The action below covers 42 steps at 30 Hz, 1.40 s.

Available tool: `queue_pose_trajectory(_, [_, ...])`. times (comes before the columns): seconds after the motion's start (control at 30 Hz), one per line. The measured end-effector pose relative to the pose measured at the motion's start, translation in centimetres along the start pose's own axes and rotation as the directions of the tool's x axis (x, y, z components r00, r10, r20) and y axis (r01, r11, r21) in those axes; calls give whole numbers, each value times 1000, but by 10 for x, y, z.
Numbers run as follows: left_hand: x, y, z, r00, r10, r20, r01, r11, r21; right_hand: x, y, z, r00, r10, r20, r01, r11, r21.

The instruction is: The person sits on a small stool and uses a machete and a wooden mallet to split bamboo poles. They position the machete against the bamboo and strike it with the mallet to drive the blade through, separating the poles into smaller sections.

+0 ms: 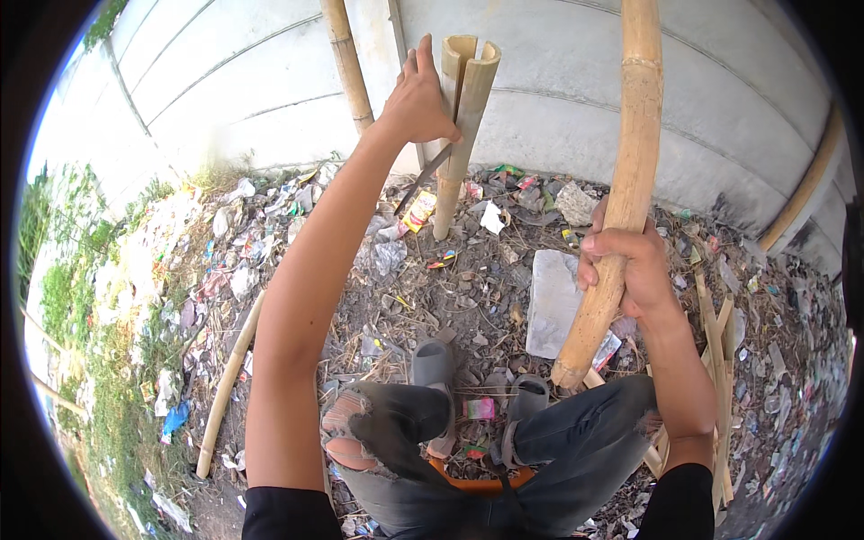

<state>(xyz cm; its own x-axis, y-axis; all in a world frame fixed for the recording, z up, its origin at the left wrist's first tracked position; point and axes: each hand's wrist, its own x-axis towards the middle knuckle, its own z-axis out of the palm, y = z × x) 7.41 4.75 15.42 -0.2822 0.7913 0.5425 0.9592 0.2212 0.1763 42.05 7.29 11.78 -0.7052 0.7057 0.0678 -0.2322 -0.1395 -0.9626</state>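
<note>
With left hand (421,101) outspread, touching split bamboo culm (471,121) with dark blade (418,186) at culm's side; with right hand (643,263) curled, gripping bamboo pole (635,153), right of culm.

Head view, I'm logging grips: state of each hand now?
Left hand: open, against upright, split tan bamboo tube.
Right hand: closed around thick, round tan bamboo pole.

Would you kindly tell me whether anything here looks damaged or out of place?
Yes: litter is strewn along the wall; the jeans are torn open at the left knee; and the upright bamboo by the left hand gapes with a lengthwise split.
</note>
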Motion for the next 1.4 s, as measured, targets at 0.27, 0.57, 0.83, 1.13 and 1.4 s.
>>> queue_pose_trajectory(0.27, [-36, 74, 67, 924, 383, 1, -311, 753, -580, 9, 30, -21, 991, -33, -128, 37, 999, 28])
queue_pose_trajectory(0.57, [3, 20, -22, 690, -333, -643, 176, 939, -297, -4, 39, -63, 968, 28, -250, -25, 1000, 14])
queue_pose_trajectory(0.83, [11, 1, -100, 613, -316, -724, -138, 860, -492, -7, 39, -53, 969, -174, -178, 147, 977, -156])
queue_pose_trajectory(1.13, [54, -27, -96, 705, -182, -685, 35, 974, -223, -23, -82, 13, 761, -634, -135, 518, 720, -461])
queue_pose_trajectory(1.4, [63, -38, -94, 815, -55, -577, -10, 994, -108, -13, 40, -50, 950, -189, 250, 311, 474, -824])
